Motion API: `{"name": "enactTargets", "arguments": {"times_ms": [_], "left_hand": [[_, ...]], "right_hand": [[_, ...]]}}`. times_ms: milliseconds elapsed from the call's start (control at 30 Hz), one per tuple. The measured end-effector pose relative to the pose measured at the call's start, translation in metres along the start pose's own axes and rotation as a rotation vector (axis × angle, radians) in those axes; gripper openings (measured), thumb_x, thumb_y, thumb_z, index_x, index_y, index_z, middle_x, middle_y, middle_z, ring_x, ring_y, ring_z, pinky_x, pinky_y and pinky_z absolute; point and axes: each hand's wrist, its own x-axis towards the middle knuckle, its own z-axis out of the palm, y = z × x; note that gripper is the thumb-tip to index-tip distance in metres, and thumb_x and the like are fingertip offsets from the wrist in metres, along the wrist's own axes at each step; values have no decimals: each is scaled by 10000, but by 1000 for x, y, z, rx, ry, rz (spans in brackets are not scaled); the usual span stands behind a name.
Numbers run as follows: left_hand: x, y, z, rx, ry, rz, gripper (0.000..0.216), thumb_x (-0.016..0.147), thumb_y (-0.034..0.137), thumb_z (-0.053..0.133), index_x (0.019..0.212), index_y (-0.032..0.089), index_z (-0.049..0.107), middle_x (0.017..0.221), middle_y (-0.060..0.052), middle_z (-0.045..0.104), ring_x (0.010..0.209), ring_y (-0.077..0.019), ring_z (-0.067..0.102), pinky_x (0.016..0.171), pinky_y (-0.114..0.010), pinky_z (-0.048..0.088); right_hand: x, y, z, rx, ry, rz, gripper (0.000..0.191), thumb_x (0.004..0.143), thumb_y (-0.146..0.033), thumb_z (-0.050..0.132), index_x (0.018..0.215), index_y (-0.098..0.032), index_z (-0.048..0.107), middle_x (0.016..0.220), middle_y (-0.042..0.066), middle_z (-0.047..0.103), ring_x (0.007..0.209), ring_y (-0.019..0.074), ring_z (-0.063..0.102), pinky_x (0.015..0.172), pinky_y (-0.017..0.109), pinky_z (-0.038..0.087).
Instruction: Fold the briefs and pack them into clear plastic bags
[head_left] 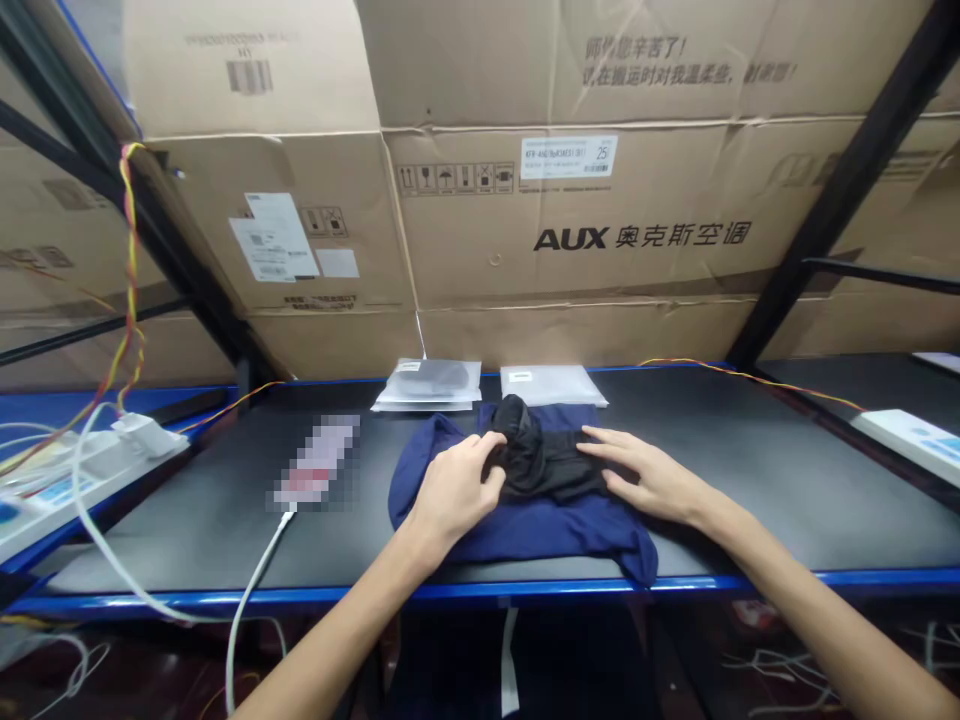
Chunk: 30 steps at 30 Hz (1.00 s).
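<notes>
A bunched piece of black cloth (559, 465) lies on top of a dark blue garment (525, 540) at the middle of the shelf's front. My left hand (457, 488) is closed on the left end of the black cloth, thumb and fingers curled at its bunched part. On the other side, my right hand (652, 475) rests with fingers apart, the tips touching the cloth's right edge. What the blue garment is, folded and partly covered, I cannot make out.
Behind the garments lie flat plastic packets (431, 385) and another white packet (551, 385). A blurred-out phone-like object (319, 465) with a white cable sits to the left. Power strips (71, 480) flank the black shelf surface (750, 460); cardboard (480, 230) backs it.
</notes>
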Motion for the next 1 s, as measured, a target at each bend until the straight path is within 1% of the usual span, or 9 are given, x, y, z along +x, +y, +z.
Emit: {"name": "enactTargets", "arguments": {"times_ms": [100, 200, 333, 467, 533, 633, 833, 900, 1000], "left_hand": [[-8, -4, 2, 142, -50, -63, 257, 885, 288, 523, 1127, 260, 606, 977, -62, 612, 920, -255, 604, 616, -302, 499], [-10, -5, 3, 186, -36, -68, 229, 882, 337, 539, 1077, 253, 624, 1062, -80, 565, 986, -261, 563, 582, -279, 492], [-7, 2, 0, 157, 86, 4, 319, 837, 261, 573, 1152, 216, 592, 1205, -91, 520, 1040, -255, 528, 718, -320, 536], [-5, 11, -2, 42, 185, 103, 422, 840, 284, 597, 1250, 203, 539, 1223, -100, 499, 1013, -245, 520, 878, -376, 516], [-4, 14, 0, 8, 173, 161, 400, 856, 321, 607, 1238, 215, 557, 1220, -96, 502, 1006, -240, 521, 903, -381, 503], [-2, 12, 7, 8, 75, 200, 308, 851, 359, 644, 1132, 235, 629, 1180, -78, 534, 982, -238, 540, 885, -387, 504], [7, -1, 12, -273, -9, 47, 143, 860, 334, 644, 953, 254, 717, 997, -24, 603, 822, -160, 605, 770, -293, 514], [9, -5, 8, -368, 18, -10, 133, 867, 318, 623, 922, 245, 719, 953, -13, 628, 758, -137, 615, 720, -263, 512], [10, -13, -3, -415, 137, -98, 141, 872, 318, 592, 918, 217, 679, 912, -8, 669, 746, -141, 637, 660, -238, 505]], "right_hand": [[0, 2, 2, -7, 6, 3, 466, 855, -245, 496, 1306, -247, 612, 1496, 79, 453, 1365, 276, 430, 1125, 475, 378], [0, 4, 3, -6, 5, 2, 472, 861, -243, 490, 1320, -254, 598, 1507, 71, 438, 1371, 267, 421, 1129, 477, 370], [-1, 5, 1, 6, -27, 5, 468, 884, -258, 480, 1341, -240, 581, 1524, 77, 414, 1388, 268, 394, 1143, 483, 347], [-2, 0, -3, 28, -30, 31, 425, 952, -329, 419, 1333, -248, 591, 1520, 65, 422, 1382, 267, 403, 1151, 481, 340], [-1, -3, -4, 23, -21, 49, 415, 975, -384, 403, 1310, -258, 611, 1505, 60, 445, 1374, 269, 416, 1150, 480, 345], [-1, -6, -3, 0, 1, 58, 416, 966, -457, 444, 1284, -266, 633, 1487, 70, 468, 1362, 286, 431, 1133, 486, 369], [-1, -2, 1, -39, -2, 29, 432, 944, -450, 495, 1291, -227, 624, 1487, 116, 460, 1350, 283, 446, 1114, 477, 395], [-1, -1, 0, -31, 5, 26, 423, 939, -438, 501, 1281, -225, 631, 1482, 117, 466, 1348, 284, 450, 1110, 474, 400], [-1, -2, -1, -3, 28, 21, 397, 923, -419, 527, 1256, -240, 648, 1471, 103, 483, 1341, 291, 461, 1101, 474, 412]]}}
